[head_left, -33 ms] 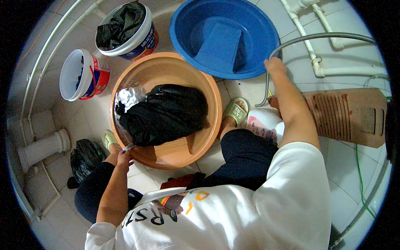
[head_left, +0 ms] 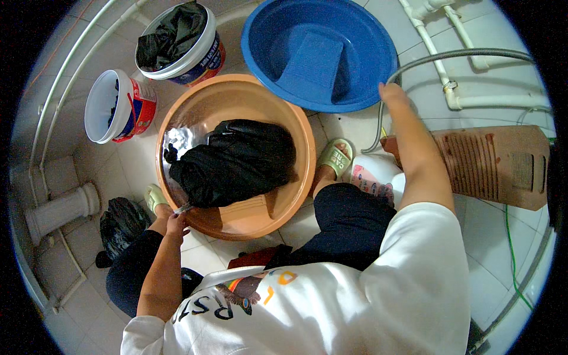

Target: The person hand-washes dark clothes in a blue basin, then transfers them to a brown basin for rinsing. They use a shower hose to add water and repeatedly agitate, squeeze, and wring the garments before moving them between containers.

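My right hand [head_left: 395, 96] is closed around a grey flexible hose [head_left: 455, 54] beside the rim of the blue tub [head_left: 260, 65]. Below that hand the hose bends down toward the floor. At the near left rim of the orange tub [head_left: 307, 151], my left hand [head_left: 176, 223] is closed, with a small pale piece at its fingertips that I cannot make out. Bundled black cloth [head_left: 242, 160] lies in the orange tub, over part of its moulded washboard [head_left: 248, 218]. Bright, rippled water shows at the cloth's left. A similar ribbed slope sits inside the blue tub.
Beyond the orange tub are a white bucket [head_left: 210, 62] holding black cloth and a smaller bucket [head_left: 131, 109]. A black plastic bag [head_left: 123, 223] lies at left. On the right are a brown washboard [head_left: 473, 165], a white-and-pink bottle [head_left: 376, 171] and white pipes [head_left: 444, 77].
My right hand has shifted slightly to the right with the hose. My left hand and the black cloth stay in place.
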{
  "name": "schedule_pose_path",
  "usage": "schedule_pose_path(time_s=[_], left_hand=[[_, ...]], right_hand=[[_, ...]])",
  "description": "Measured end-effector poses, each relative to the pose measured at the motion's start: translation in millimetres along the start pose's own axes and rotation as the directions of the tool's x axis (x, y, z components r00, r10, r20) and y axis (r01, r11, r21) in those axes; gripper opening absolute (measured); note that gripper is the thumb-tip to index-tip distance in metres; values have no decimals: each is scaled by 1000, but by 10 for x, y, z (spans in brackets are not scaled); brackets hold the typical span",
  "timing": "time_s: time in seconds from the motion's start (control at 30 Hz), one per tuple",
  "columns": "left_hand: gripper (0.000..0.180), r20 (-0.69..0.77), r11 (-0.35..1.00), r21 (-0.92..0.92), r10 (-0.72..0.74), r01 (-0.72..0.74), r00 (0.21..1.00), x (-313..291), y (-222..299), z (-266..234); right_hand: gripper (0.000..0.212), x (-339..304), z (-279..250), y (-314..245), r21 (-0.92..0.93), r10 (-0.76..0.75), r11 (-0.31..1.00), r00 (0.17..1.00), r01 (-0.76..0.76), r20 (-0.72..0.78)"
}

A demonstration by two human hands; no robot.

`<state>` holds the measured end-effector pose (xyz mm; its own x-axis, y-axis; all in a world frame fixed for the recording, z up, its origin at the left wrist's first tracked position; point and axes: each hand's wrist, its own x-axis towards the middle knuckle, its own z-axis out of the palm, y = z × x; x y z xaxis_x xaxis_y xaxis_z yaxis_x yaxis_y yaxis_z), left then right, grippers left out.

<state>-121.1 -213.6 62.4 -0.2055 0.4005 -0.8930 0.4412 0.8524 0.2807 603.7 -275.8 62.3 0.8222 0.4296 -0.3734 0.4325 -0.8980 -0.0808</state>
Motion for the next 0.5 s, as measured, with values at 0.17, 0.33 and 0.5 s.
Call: schedule_pose_path(time_s=[0.17,0.33,0.5], left_hand=[[34,-34,998,51,-20,22,999,32,29,27],[30,-3,996,55,-64,64,998,160,-1,25],[30,56,986,-64,-150,154,987,263,-106,-157]], right_hand=[[36,279,-339,45,586,47,792,974,-173,223],[35,6,-1139,-421,586,-134,735,920,342,-369],[33,-401,-1224,-930,698,-195,234,736,677,-649]])
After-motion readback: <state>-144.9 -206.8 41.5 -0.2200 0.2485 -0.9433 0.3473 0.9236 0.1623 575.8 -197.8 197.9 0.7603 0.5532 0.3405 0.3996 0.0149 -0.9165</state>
